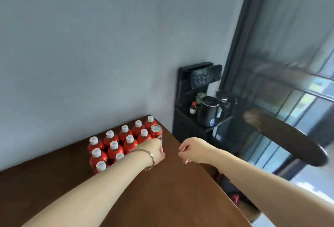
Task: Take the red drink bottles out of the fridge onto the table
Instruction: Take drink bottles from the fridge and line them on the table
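Note:
Several red drink bottles [114, 149] with white caps stand in rows on the brown table [162, 190], at its far left by the wall. A red can [156, 132] stands at the right end of the group. My left hand [155, 151], with a bracelet on the wrist, is right against the lower part of the can. Its fingers are hidden behind the back of the hand, so whether it holds anything is unclear. My right hand [191, 149] hovers over the table's right edge with its fingers loosely curled and nothing in them.
A black stand [189, 127] in the corner beyond the table carries a black kettle [207, 111] and a small brown bottle [193, 108]. A dark-framed glass door [271, 63] fills the right side. The grey wall [90, 45] backs the table.

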The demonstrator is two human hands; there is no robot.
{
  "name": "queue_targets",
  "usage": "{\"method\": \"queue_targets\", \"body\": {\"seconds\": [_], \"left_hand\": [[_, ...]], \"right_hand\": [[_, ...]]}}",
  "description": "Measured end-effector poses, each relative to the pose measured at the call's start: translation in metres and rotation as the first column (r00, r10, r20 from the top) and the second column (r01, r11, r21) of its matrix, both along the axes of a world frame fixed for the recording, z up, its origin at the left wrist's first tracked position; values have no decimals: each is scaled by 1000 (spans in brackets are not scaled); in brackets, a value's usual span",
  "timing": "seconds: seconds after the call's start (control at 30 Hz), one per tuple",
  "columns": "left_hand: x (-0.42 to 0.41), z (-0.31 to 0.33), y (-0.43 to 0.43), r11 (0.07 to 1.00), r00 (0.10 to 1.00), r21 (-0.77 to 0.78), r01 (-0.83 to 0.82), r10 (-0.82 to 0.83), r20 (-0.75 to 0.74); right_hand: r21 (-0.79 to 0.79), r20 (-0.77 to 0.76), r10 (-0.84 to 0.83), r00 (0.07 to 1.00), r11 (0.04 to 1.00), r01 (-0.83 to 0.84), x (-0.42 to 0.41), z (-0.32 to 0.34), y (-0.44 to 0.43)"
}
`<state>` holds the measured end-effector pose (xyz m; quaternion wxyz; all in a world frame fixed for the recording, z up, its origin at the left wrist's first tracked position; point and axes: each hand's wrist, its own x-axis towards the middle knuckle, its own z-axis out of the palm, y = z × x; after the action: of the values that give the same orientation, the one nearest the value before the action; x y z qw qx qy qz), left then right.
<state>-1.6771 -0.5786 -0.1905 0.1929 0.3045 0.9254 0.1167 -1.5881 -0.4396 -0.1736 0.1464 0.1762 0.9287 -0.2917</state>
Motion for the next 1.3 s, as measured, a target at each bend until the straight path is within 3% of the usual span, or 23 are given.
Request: {"method": "queue_targets", "body": {"seconds": [0.13, 0.23, 0.4, 0.53, 0.8, 1.07, 1.3], "left_hand": [[70, 34, 70, 975, 975, 47, 216, -213, -69], [140, 61, 130, 899, 896, 44, 435, -427, -120], [291, 102, 221, 696, 696, 82, 713, -691, -196], [474, 121, 278, 462, 475, 114, 879, -842, -255], [788, 151, 338, 84, 113, 97, 992, -930, -349], [1051, 191, 366, -247, -200, 54, 967, -879, -434], [1232, 219, 400, -465, -368, 44, 884, -751, -549]], "right_hand": [[133, -59, -181, 982, 973, 188, 95, 30, 40], [237, -57, -319, 946, 916, 323, 185, 58, 75], [354, -56, -555, 830, 766, 537, 354, 99, 113], [400, -121, -773, 622, 536, 744, 536, 125, 125], [420, -181, -950, 253, 158, 894, 839, 162, 119], [446, -229, -967, -108, -203, 872, 1084, 198, 101], [464, -320, -878, -357, -473, 749, 1245, 212, 107]]}}
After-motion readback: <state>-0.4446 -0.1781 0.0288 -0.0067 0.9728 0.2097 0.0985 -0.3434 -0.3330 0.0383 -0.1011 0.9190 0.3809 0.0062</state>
